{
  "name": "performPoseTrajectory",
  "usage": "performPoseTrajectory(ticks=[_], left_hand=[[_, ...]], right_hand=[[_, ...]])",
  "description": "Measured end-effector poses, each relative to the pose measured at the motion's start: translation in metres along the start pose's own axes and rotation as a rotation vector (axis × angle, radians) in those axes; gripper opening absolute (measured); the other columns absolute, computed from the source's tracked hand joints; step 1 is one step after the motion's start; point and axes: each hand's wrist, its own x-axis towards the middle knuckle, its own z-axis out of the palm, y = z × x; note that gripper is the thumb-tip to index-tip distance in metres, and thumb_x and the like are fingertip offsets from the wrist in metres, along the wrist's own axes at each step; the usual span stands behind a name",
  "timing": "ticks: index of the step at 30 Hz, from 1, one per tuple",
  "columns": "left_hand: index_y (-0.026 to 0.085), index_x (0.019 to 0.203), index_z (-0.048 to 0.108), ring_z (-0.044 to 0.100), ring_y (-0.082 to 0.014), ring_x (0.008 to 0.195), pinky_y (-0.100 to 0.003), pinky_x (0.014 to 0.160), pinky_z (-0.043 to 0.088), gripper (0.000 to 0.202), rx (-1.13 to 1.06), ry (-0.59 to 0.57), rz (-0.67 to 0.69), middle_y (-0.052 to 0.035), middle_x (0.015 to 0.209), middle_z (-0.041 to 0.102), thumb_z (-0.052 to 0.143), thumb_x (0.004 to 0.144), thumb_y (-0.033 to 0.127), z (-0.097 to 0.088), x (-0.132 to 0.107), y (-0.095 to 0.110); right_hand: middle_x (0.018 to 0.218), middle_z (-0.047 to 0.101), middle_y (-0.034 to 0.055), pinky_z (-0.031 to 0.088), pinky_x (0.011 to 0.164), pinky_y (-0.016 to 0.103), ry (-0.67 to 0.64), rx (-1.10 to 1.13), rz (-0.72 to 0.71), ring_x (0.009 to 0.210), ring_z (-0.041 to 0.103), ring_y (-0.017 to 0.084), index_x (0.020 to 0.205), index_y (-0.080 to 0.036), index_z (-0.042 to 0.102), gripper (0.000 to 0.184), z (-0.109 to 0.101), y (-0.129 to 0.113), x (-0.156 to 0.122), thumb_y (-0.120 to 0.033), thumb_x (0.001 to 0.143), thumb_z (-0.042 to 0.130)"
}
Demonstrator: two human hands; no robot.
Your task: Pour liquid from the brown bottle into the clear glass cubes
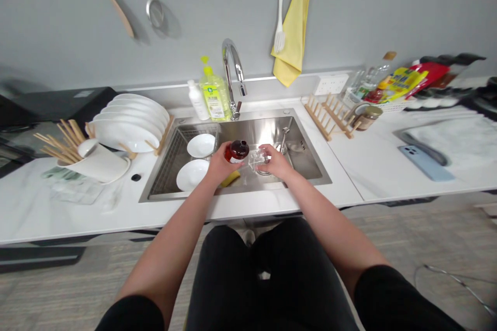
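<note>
Over the sink [316, 165], my left hand [221, 164] is wrapped round a dark red-brown bottle [238, 150] with a dark top. My right hand [277, 162] grips a clear, see-through container [257, 158] just right of the bottle; its exact kind is hard to make out. Below my left hand a yellow sponge [231, 179] shows in part. Two white bowls [201, 145] lie in the left side of the sink, on a wire rack [165, 163]. The chrome faucet [229, 62] arches behind my hands.
Behind the sink stand a green dish soap bottle [214, 94] and a white bottle [198, 101]. White plates [132, 121] and a tipped utensil holder [99, 163] with chopsticks are at left. To the right are a wooden rack [330, 116], a jar [368, 118] and a blue phone [425, 162].
</note>
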Motion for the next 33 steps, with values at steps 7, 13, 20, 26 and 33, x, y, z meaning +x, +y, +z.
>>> performPoseTrajectory(ticks=[7,13,20,26,33], left_hand=[[0.024,0.146,0.067,0.081,-0.0334,0.125,-0.048,0.116,0.064,0.084,0.075,-0.017,0.014,-0.0110,0.140,0.083,0.103,0.070,0.032,-0.0004,-0.0002,0.0060],[0.023,0.145,0.069,0.079,-0.0365,0.126,-0.053,0.118,0.061,0.079,0.166,-0.047,0.076,-0.0134,0.143,0.081,0.100,0.072,0.028,0.0018,-0.0012,0.0064],[0.024,0.150,0.069,0.076,-0.0382,0.129,-0.055,0.121,0.059,0.080,0.250,-0.046,0.107,-0.0139,0.147,0.079,0.095,0.074,0.022,0.0049,-0.0027,0.0016],[0.022,0.152,0.070,0.074,-0.0404,0.131,-0.057,0.122,0.057,0.080,0.317,-0.064,0.133,-0.0150,0.147,0.078,0.093,0.075,0.021,0.0061,-0.0030,-0.0001],[0.026,0.153,0.070,0.073,-0.0409,0.132,-0.058,0.122,0.056,0.081,0.361,-0.060,0.145,-0.0138,0.146,0.079,0.092,0.075,0.020,0.0062,-0.0037,-0.0013]], right_hand=[[0.126,0.079,0.0061,0.062,0.101,0.043,0.010,0.005,-0.015,0.117,0.075,0.028,0.139,-0.029,0.069,0.082,-0.0014,0.0009,-0.0007,-0.033,0.065,0.104],[0.123,0.078,0.0061,0.063,0.099,0.042,0.014,-0.031,-0.038,0.113,0.075,0.028,0.141,-0.030,0.070,0.082,-0.0026,0.0041,0.0000,-0.032,0.067,0.104],[0.126,0.079,0.0052,0.061,0.105,0.043,0.037,-0.098,-0.021,0.112,0.075,0.027,0.141,-0.029,0.070,0.083,-0.0047,-0.0012,-0.0013,-0.028,0.065,0.104],[0.125,0.079,0.0057,0.060,0.104,0.043,0.036,-0.136,-0.030,0.112,0.075,0.028,0.138,-0.028,0.069,0.081,-0.0066,0.0001,-0.0016,-0.029,0.065,0.104],[0.122,0.080,0.0047,0.060,0.105,0.044,0.031,-0.162,-0.003,0.111,0.075,0.028,0.138,-0.028,0.070,0.082,-0.0076,-0.0008,-0.0019,-0.027,0.064,0.104]])
